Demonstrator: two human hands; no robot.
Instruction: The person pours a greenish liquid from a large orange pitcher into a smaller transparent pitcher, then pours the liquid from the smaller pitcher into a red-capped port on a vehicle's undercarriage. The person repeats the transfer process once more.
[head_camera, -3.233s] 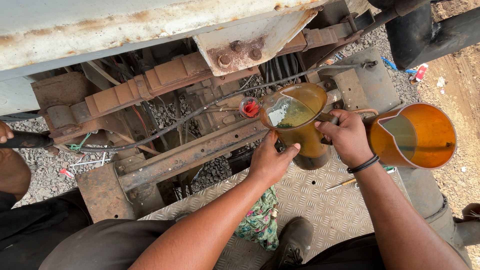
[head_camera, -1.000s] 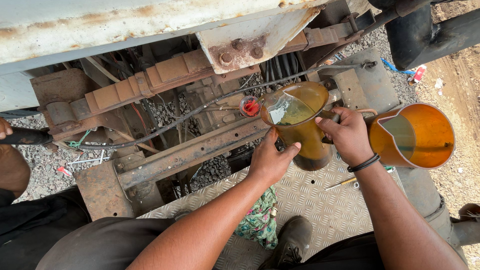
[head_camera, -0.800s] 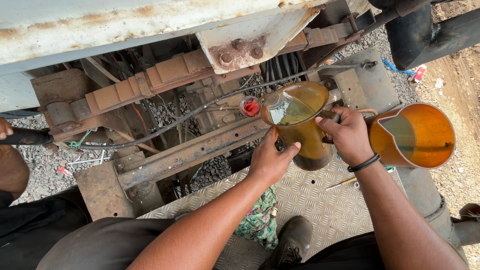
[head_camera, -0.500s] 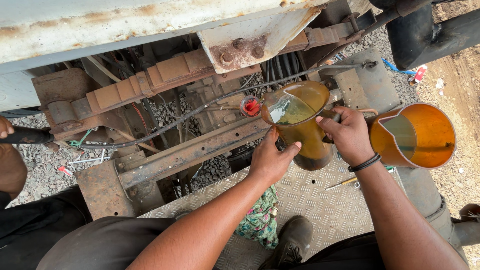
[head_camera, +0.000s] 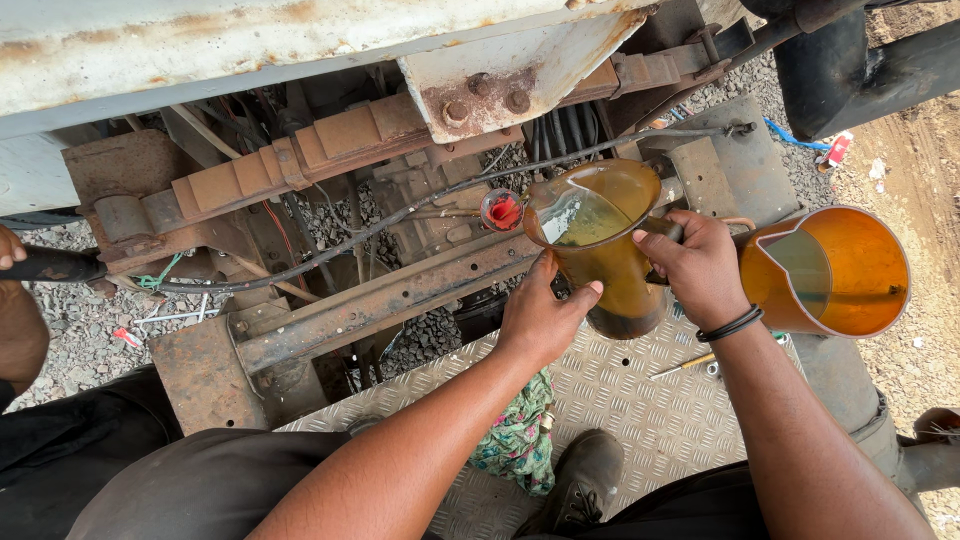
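Observation:
I hold a clear plastic jug (head_camera: 600, 240) of amber oil, tilted left toward a small red funnel (head_camera: 502, 211) set in the rusty machinery. My left hand (head_camera: 540, 318) supports the jug from below at its near side. My right hand (head_camera: 695, 265) grips the jug's handle on the right; a black band is on that wrist. A second orange jug (head_camera: 830, 270) with oil stands upright just right of my right hand.
A rusted vehicle frame (head_camera: 380, 300) with leaf springs (head_camera: 300, 160), hoses and gravel below fills the left and top. I stand on a checker steel plate (head_camera: 620, 390) with a patterned rag (head_camera: 515, 435) and my boot (head_camera: 580, 480). Another person's hand (head_camera: 12, 250) grips a black bar at far left.

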